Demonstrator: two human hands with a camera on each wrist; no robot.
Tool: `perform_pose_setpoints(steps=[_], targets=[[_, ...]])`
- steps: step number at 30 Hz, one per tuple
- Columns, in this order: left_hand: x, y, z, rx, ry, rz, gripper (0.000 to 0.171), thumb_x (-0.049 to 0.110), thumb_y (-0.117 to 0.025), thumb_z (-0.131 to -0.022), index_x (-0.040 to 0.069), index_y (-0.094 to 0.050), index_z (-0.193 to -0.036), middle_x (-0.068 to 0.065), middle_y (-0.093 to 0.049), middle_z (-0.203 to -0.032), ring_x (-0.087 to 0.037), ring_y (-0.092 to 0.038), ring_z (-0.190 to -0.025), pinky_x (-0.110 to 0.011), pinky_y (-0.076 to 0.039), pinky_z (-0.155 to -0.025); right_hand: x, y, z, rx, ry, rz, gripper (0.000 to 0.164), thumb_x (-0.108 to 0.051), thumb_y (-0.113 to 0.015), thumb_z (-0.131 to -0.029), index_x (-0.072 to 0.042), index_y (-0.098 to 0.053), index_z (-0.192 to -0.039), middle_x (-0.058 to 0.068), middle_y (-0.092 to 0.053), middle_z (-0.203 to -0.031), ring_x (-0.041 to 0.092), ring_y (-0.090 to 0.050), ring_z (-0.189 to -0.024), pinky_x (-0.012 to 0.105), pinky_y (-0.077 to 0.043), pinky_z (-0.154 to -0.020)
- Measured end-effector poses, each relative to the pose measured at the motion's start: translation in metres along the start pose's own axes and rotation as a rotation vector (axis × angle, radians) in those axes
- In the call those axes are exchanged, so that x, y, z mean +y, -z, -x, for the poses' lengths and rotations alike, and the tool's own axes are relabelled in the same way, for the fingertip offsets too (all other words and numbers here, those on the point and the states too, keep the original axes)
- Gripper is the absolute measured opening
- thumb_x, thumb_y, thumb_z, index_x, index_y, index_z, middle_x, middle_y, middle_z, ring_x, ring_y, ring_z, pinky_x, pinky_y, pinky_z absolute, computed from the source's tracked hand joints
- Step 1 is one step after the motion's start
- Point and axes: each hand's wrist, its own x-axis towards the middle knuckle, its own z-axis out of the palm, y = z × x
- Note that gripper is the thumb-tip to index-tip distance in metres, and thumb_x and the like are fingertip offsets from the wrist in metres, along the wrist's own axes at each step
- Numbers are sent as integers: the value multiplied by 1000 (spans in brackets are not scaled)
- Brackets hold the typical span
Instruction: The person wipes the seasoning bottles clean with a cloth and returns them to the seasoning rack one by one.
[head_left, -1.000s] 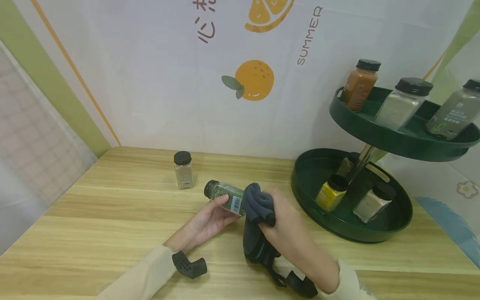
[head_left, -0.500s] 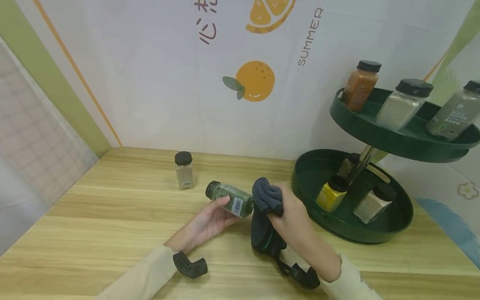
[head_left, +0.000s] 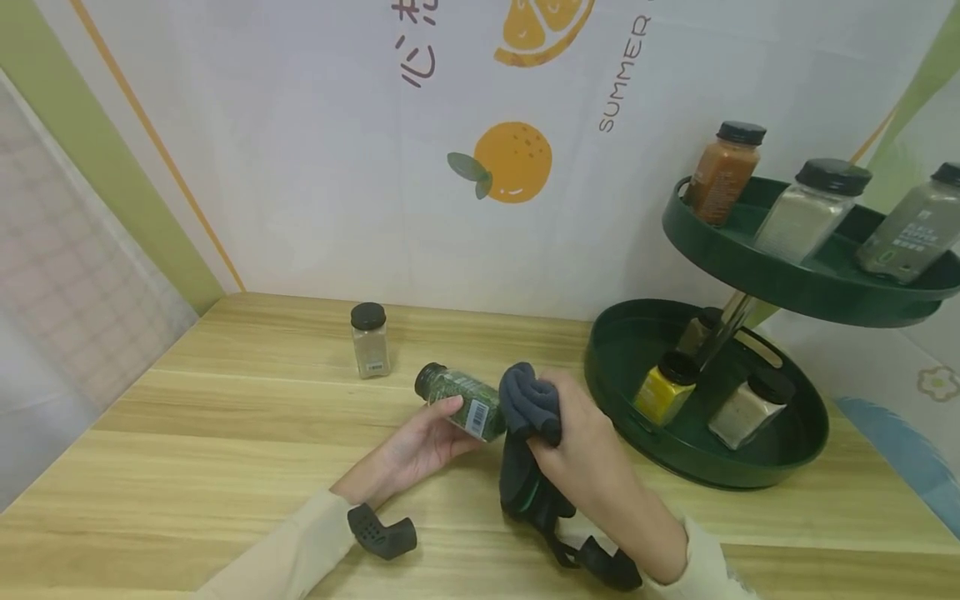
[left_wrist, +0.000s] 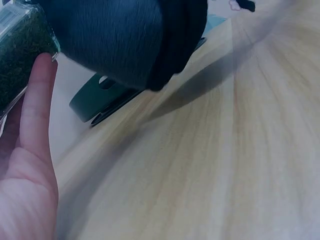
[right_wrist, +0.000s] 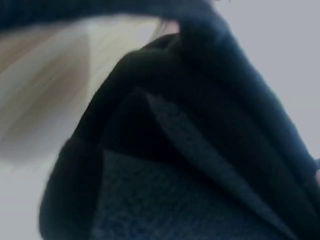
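Observation:
My left hand (head_left: pixel 422 447) grips a spice jar of green dried herbs (head_left: pixel 467 402), tilted over the table with its black cap to the left and its base to the right. A folded dark grey cloth (head_left: pixel 527 403) is bunched in my right hand (head_left: pixel 588 437), up against the jar's base end; part of the cloth hangs down below. In the left wrist view the cloth (left_wrist: pixel 120 40) is close beside the jar (left_wrist: pixel 25 55), and a fingertip lies along the glass. Cloth folds (right_wrist: pixel 165 190) fill most of the right wrist view, hiding the right fingers.
A small jar of pale powder (head_left: pixel 371 346) stands at the table's back left. To the right is a two-tier dark green rack (head_left: pixel 750 475). Its upper tier (head_left: pixel 795 279) bears an orange jar (head_left: pixel 723 179) and others; a yellow jar (head_left: pixel 662 396) is among those below.
The right hand with the cloth moves right off the jar's base, then slightly back left against it. The left hand holds the jar nearly still.

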Motion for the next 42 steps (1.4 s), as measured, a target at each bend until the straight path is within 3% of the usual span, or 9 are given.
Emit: perform_pose_setpoints(steps=[5,10,13,19,25,29,33,36,42], targets=[[1,0,0,11,-6,-25,31,18,-42,-96,11,-31,-125,-4,-46,-115,-12,-56,-100,-25,-50,-89,-17,7,7,-3,58,-40,51,1,-75,-69,-9,-51,-113,6,-63,-103,17,-62,-96,37,-53,-81],[1,0,0,11,-3,-27,29,18,-40,-97,10,-33,-124,-3,-48,-114,-12,-56,-99,-25,-50,-88,-19,6,9,17,117,-44,51,2,-74,-69,-8,-51,-113,8,-63,-102,18,-63,-94,35,-54,-79],[1,1,0,19,-5,14,33,17,-41,-97,12,-28,-127,-3,-45,-117,-12,-55,-102,-26,-49,-92,-14,2,7,-19,70,-18,45,0,-73,-72,-9,-51,-111,6,-63,-101,18,-63,-93,35,-53,-78],[2,3,-1,62,-8,101,46,17,-44,-96,16,-17,-133,-6,-37,-123,-14,-53,-108,-28,-45,-97,-8,-4,4,-172,-30,60,35,-8,-72,-75,-14,-49,-101,4,-64,-85,14,-60,-73,31,-48,-62],[3,3,0,68,-5,103,48,17,-42,-96,15,-14,-136,-6,-37,-125,-15,-53,-110,-28,-45,-97,-6,0,2,-144,-8,171,40,-14,-75,-73,-13,-51,-106,7,-66,-71,15,-56,-53,29,-42,-48],[2,3,1,52,-7,116,49,16,-42,-96,16,-13,-137,-7,-39,-125,-16,-53,-111,-29,-45,-97,-4,2,2,-65,-5,61,49,-5,-73,-74,-8,-49,-117,14,-69,-92,26,-66,-74,35,-52,-60],[2,4,0,29,-5,115,48,17,-43,-96,15,-15,-136,-7,-41,-124,-16,-54,-110,-28,-46,-97,-5,5,1,-28,-13,-75,52,2,-69,-76,-6,-47,-122,16,-63,-113,30,-63,-100,42,-54,-77],[2,4,-2,25,-4,100,46,18,-43,-96,14,-17,-134,-6,-42,-123,-15,-54,-109,-28,-46,-96,-6,6,0,-95,-47,-65,47,-1,-69,-78,-9,-48,-119,13,-64,-108,26,-63,-98,41,-53,-78],[3,3,-1,49,-1,97,49,19,-45,-96,15,-16,-135,-6,-40,-124,-14,-53,-110,-28,-44,-98,-8,7,-2,-276,-80,38,42,-11,-72,-78,-15,-46,-111,5,-65,-82,13,-61,-70,31,-47,-58]])
